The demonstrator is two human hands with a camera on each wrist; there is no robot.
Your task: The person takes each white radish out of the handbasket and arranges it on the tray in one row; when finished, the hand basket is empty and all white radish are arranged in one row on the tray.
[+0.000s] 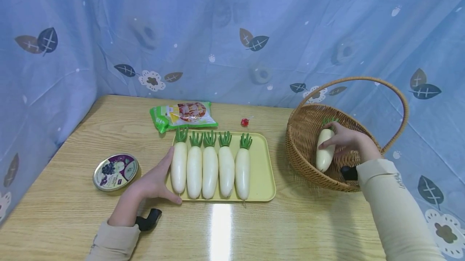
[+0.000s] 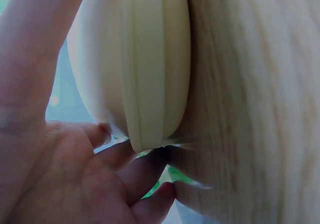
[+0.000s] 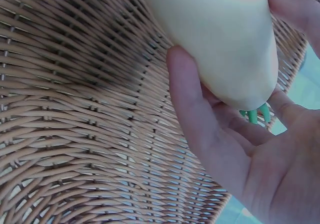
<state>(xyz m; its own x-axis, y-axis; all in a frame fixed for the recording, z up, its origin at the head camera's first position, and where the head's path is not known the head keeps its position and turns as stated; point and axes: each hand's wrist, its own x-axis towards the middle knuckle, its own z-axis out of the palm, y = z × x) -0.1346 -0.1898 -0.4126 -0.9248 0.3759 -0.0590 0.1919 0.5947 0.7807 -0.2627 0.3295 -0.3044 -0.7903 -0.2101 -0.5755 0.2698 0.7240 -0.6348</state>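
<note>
Inside the wicker basket (image 1: 303, 148), my right hand (image 1: 345, 139) grips a white radish (image 1: 324, 160) with green leaf stubs, thumb and fingers on either side of it. The right wrist view shows this radish (image 3: 225, 39) close to the woven wall. At the left, my left hand (image 1: 156, 178) rests along the edge of a pale yellow tray (image 1: 262, 168), its fingers extended beside the rim and the thumb near the front corner. Several white radishes (image 1: 210, 172) lie side by side on that tray, leaves pointing away. In the left wrist view, fingertips touch the tray rim (image 2: 150, 84).
A round tin (image 1: 116, 172) with a fruit label stands left of the tray. Behind the tray lies a green and white food packet (image 1: 183, 115), with a small red item (image 1: 244, 122) to its right. The basket's tall handle (image 1: 363, 78) arches above it. A blue curtain (image 1: 218, 30) hangs behind.
</note>
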